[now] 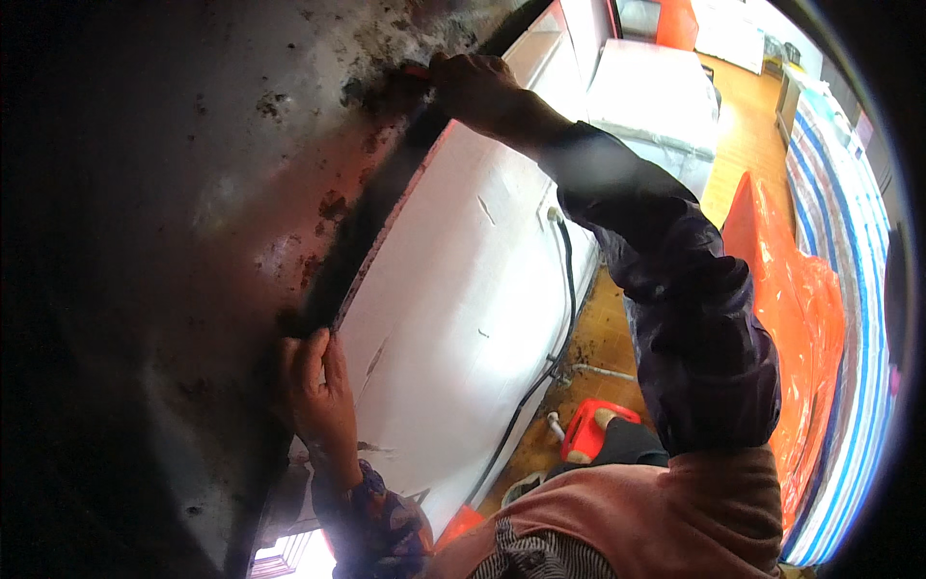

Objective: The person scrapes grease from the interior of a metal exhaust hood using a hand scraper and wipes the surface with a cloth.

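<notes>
My right hand (474, 83) is raised at the top, closed around a small red object (416, 71) that is mostly hidden by shadow and fingers. It is against a grey, dark-stained surface (289, 166) with black and brown mould-like spots. Lower down, my left hand (318, 383) grips the upper edge of a large white panel (448, 289), thumb and fingers bent over it. A dark strip of shadow lies between this edge and the stained surface. A dark sleeve covers my right arm; a patterned one covers my left.
A black hose (568, 268) runs down the panel. Below, a foot rests on a red plastic stool (582, 427) on orange-brown floor tiles (600, 326). Orange plastic sheeting (788, 311), a blue-and-white striped cover (846, 289) and a white chest-like appliance (651, 94) stand to the right.
</notes>
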A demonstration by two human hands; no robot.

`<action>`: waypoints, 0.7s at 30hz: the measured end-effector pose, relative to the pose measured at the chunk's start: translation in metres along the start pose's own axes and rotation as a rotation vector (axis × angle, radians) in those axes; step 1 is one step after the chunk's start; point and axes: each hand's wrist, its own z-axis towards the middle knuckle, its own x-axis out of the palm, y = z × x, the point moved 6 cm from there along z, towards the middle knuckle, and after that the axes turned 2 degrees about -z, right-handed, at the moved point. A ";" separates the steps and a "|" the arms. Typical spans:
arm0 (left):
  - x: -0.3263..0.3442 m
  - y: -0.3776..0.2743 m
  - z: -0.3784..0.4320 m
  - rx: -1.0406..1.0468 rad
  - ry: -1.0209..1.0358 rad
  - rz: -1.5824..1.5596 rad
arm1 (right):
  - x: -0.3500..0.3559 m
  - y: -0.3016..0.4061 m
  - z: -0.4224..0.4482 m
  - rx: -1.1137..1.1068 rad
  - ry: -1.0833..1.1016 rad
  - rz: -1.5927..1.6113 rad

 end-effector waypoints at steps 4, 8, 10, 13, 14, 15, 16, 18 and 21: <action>-0.002 -0.005 0.006 -0.017 0.042 -0.080 | 0.013 -0.020 -0.001 -0.033 -0.099 -0.120; 0.001 0.002 0.003 -0.004 0.085 0.048 | 0.027 -0.001 -0.010 0.067 -0.029 -0.029; -0.007 0.011 -0.004 -0.020 0.048 0.084 | 0.024 0.013 0.010 0.219 0.364 0.244; -0.003 -0.008 0.000 0.040 0.039 0.050 | 0.009 -0.072 0.025 0.259 0.098 -0.083; -0.003 -0.007 -0.001 0.036 0.050 0.072 | 0.006 -0.079 0.034 0.255 0.031 -0.012; -0.004 -0.007 0.002 0.035 0.033 0.081 | 0.011 -0.075 0.037 0.210 -0.017 -0.001; -0.001 -0.011 0.001 0.041 0.037 0.058 | 0.016 -0.075 0.023 0.181 -0.037 -0.012; -0.004 -0.003 -0.001 -0.011 0.067 0.087 | 0.022 -0.026 0.017 0.098 0.019 0.027; -0.004 -0.002 -0.001 -0.040 0.123 0.046 | 0.020 -0.040 0.015 0.034 -0.189 0.094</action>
